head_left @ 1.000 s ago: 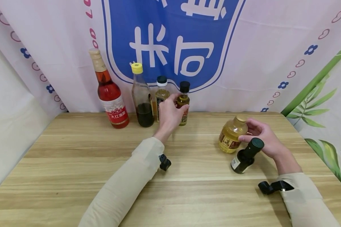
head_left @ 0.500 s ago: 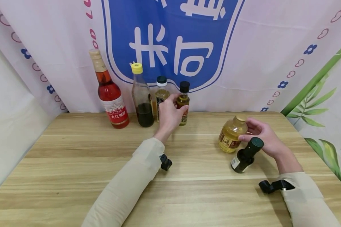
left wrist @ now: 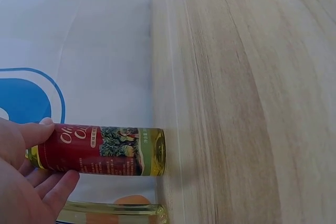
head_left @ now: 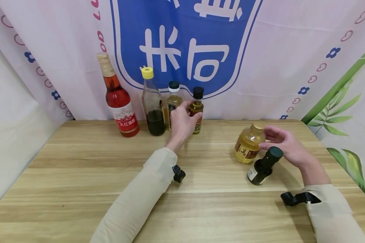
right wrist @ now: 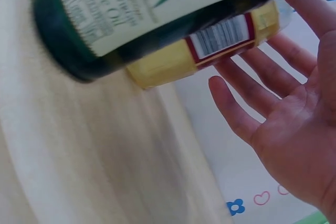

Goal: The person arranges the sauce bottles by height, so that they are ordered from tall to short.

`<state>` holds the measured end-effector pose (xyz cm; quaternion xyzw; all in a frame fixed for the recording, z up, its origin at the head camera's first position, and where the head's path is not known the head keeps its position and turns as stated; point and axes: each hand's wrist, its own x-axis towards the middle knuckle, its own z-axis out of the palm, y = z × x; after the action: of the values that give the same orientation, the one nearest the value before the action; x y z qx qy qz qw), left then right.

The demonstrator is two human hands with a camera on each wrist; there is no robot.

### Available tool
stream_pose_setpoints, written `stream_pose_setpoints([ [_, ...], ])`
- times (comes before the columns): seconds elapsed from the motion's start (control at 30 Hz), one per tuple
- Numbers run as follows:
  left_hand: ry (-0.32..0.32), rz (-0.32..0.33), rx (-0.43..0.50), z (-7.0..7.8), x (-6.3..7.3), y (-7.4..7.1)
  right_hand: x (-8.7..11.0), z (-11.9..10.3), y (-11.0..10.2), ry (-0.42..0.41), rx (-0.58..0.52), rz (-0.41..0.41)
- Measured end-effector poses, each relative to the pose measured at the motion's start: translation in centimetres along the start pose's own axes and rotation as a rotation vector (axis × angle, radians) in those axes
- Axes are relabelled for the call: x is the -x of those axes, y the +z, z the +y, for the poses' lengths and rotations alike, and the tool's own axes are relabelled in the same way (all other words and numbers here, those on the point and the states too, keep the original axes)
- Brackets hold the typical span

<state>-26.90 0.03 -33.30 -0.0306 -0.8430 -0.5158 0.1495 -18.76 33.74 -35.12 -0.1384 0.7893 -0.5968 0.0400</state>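
Note:
At the back of the table, my left hand [head_left: 185, 122] grips a small olive oil bottle [left wrist: 100, 150] with a black cap, thumb on one side and fingers round the other. The bottle stands upright, its red label showing in the left wrist view. On the right, my right hand [head_left: 287, 145] is beside a squat bottle of yellow oil [head_left: 248, 143], fingers spread and loosely bent in the right wrist view. Whether a fingertip touches that bottle I cannot tell. A dark green olive oil bottle [right wrist: 152, 19] stands in front of it, nearer to me.
Left of my left hand stand a tall red vinegar bottle [head_left: 121, 104], a yellow-capped bottle of dark liquid [head_left: 155, 121] and a clear oil bottle [head_left: 174, 100] with a black and white cap. A printed curtain [head_left: 261, 67] hangs behind the wooden table [head_left: 79, 175].
My right hand has shifted slightly to the right, its fingers easing away from the yellow oil bottle. My left hand keeps its grip on the small olive oil bottle.

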Motion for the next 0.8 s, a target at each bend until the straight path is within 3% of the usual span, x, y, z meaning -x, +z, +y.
stream_pose_setpoints([
  [0.1,-0.002,-0.001,0.002,0.1,0.0,0.0,0.2,-0.4,-0.4,-0.032,-0.023,0.009],
  [0.27,-0.003,-0.003,0.008,0.1,0.0,-0.1,0.5,-1.6,-0.8,-0.160,-0.059,0.000],
  [0.47,0.000,-0.004,-0.007,0.1,0.0,0.0,1.6,-3.0,-0.8,-0.201,-0.067,0.056],
  [0.63,0.004,-0.011,-0.027,0.2,0.0,0.1,3.0,-2.5,-1.1,-0.285,-0.152,-0.046],
  [0.8,0.015,0.000,-0.061,0.2,0.1,0.0,4.7,-1.4,-1.0,-0.295,-0.125,-0.126],
])
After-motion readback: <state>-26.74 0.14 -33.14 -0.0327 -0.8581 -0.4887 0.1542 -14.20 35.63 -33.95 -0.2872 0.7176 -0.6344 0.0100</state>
